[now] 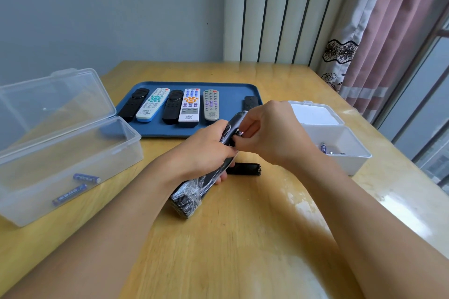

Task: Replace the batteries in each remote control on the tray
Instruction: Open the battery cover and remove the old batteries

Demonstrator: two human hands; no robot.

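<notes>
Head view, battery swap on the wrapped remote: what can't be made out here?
- Battery bay of the wrapped remote: covered by the right hand and left hand.
- Whether the metal tip at the right fingertips is going in or out: one frame only.
- Black remote on the tray: mostly behind the right hand.
- White box contents: small, wall-hidden.

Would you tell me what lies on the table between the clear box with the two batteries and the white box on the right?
In the head view, both hands, left and right, hold a wrapped black remote there; its battery cover lies on the table beside it.
</notes>
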